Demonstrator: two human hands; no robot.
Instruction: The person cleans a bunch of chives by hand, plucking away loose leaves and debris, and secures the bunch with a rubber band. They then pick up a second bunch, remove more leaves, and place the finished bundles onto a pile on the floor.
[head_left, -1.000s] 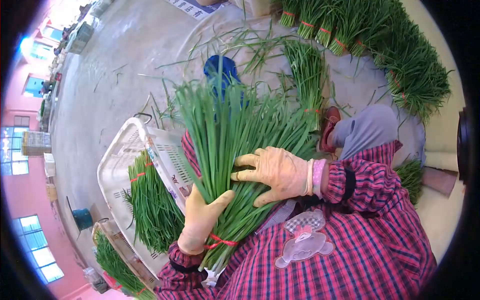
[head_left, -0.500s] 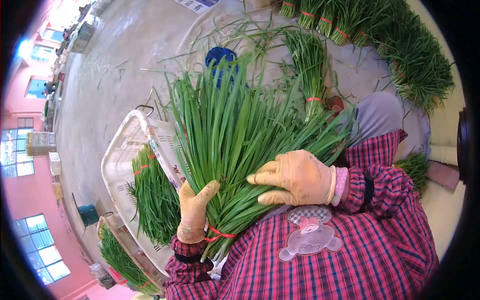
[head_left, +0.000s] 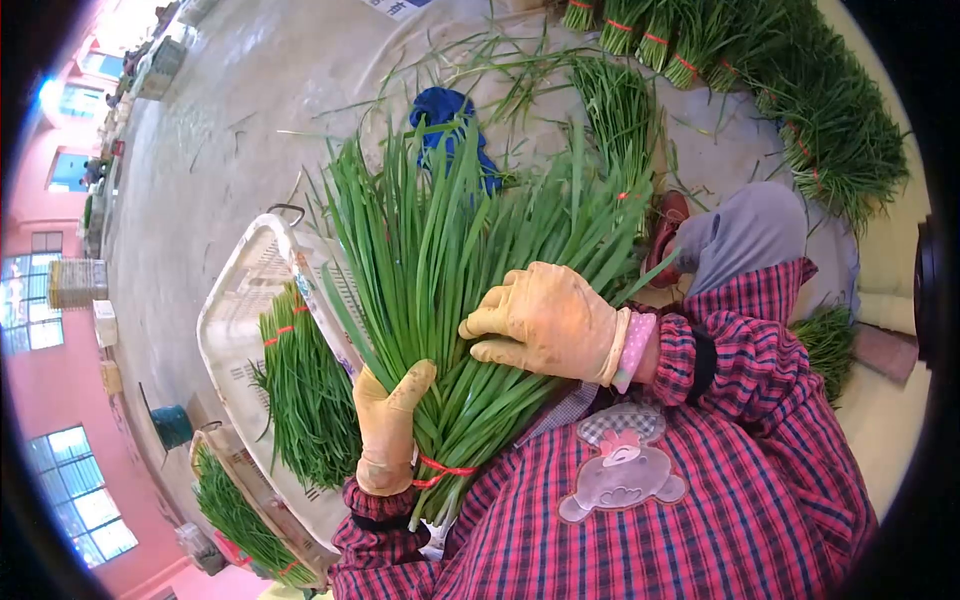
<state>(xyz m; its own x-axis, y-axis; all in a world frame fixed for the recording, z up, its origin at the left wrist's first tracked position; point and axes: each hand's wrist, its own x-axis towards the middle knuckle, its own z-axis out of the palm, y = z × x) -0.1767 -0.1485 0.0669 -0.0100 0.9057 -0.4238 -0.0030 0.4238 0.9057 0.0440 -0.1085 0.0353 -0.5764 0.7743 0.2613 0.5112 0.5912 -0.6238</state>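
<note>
L hand, gloved, is curled in a hold, thumb up & angled R, other fingers out of view. L sleeve, plaid w/ blk band, sits just below. R hand, also gloved, is higher, back facing up, fingers half bent & pointing L. Hands don't touch. Pink dotted cuff at R wrist; R sleeve, plaid too, w/ blk band nr the wrist end.

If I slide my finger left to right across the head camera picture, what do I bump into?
Lowest window → teal container → green bunch in the big white crate → gloved left hand → gloved right hand → grey-trousered knee.
</note>
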